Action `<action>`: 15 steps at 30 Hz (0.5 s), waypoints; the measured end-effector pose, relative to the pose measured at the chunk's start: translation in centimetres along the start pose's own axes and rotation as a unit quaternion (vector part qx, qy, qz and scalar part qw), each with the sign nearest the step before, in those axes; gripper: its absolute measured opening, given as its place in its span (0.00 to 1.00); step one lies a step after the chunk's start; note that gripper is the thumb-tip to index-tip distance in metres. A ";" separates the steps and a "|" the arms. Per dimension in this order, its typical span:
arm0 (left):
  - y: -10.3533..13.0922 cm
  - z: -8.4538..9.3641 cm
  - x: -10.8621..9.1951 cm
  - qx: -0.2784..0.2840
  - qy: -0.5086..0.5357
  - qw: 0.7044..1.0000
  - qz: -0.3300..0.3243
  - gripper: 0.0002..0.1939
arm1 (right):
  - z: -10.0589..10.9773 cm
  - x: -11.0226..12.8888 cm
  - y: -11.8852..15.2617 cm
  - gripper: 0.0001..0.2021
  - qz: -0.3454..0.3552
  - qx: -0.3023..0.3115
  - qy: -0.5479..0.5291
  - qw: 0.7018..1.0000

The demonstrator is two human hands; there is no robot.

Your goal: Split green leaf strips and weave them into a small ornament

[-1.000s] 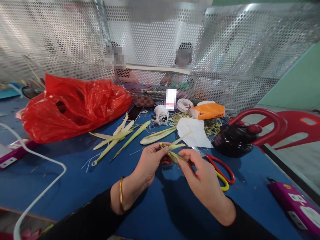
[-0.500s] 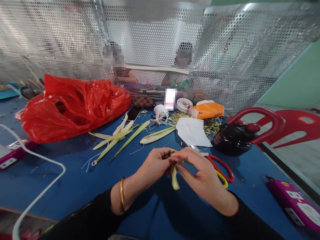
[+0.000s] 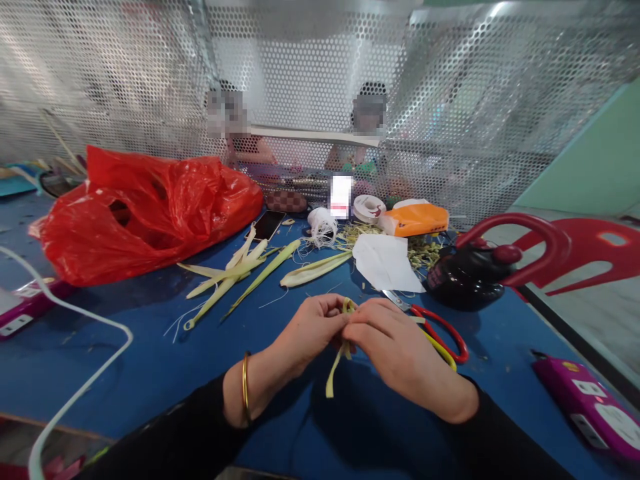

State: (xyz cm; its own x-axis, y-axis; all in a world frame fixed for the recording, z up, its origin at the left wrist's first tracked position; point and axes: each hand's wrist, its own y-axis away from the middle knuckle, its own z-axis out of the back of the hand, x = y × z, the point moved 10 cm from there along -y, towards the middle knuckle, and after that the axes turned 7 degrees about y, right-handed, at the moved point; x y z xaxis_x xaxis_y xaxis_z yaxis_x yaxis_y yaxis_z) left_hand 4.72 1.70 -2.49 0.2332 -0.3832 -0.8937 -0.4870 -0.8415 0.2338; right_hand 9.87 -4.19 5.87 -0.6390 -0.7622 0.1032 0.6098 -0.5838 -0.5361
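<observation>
A narrow pale-green husk strip (image 3: 332, 379) is pinched between the fingertips of both hands. My left hand (image 3: 310, 333), with a gold bangle at the wrist, is closed on it, and a small loop of husk shows above the fingertips. Closed from the other side, my right hand (image 3: 400, 357) meets the left one and hides part of the strip. One end of it dangles below the hands. Scissors (image 3: 453, 333) with red and yellow handles lie beside my right hand. Beyond the hands are several husk leaves (image 3: 315, 270) on the blue table (image 3: 165, 380).
At the left are a red plastic bag (image 3: 200, 207), a white cable (image 3: 80, 387) and a purple power strip (image 3: 30, 310). White thread (image 3: 323, 230), paper (image 3: 385, 263) and an orange packet (image 3: 420, 220) lie at the back. A dark kettle (image 3: 465, 280) and another purple power strip (image 3: 590, 407) stand right.
The hanging end of the husk strip has swung left and now looks narrower. My right fingers have closed in nearer to the left fingertips, and the husk loop shows more clearly above them.
</observation>
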 end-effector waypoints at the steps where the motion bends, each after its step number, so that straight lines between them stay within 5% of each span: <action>1: 0.0 0.1 0.0 -0.003 -0.001 1.000 0.003 0.16 | -0.2 -0.1 0.0 0.11 -0.001 0.016 0.001 1.000; 5: 0.0 0.3 0.1 -0.013 -0.015 1.000 0.007 0.14 | -0.6 -0.3 0.1 0.11 -0.010 0.047 -0.004 0.999; 8: 0.0 0.3 0.0 -0.007 -0.015 1.000 -0.001 0.13 | 0.2 -0.7 0.1 0.09 -0.039 -0.011 -0.015 0.999; 12: 0.1 -0.3 -0.3 0.020 -0.025 0.999 -0.023 0.10 | 1.2 -3.8 1.2 0.05 -0.192 -0.119 -0.059 0.972; 15: 0.1 -0.6 -0.6 0.029 -0.036 0.998 -0.031 0.09 | -0.1 -6.5 2.7 0.05 -0.328 -0.113 -0.121 0.930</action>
State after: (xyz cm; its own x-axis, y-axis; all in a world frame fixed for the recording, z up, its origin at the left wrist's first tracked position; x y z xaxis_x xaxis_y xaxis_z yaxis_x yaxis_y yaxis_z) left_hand 5.04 1.59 -1.66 0.2045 -0.3005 -0.9316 -0.5226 -0.8382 0.1557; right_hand 15.68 -0.79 3.67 -0.6984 -0.3201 0.6401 -0.0049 -0.8922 -0.4516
